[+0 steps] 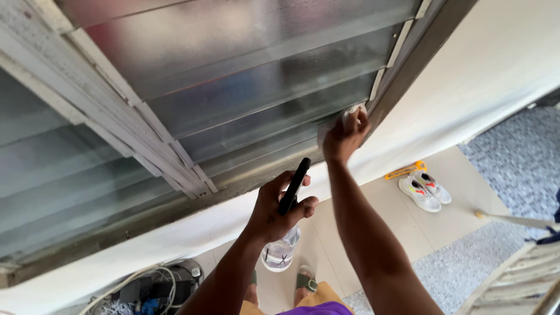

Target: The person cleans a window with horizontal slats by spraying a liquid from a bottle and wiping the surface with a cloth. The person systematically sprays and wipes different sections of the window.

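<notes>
The right hand point(345, 135) is closed on a small white cloth point(352, 111), pressing it against the lower right corner of a frosted glass louvre window point(245, 87), beside the dark window frame point(408, 64). The left hand point(279, 207) grips a clear spray bottle point(281, 252) by its black trigger head, held below the window near the white wall point(466, 87). Below, on the tiled floor point(408, 221), a pair of white sneakers point(424, 190) lies next to a yellow tool point(405, 170). Tangled cables point(140, 289) sit at lower left.
</notes>
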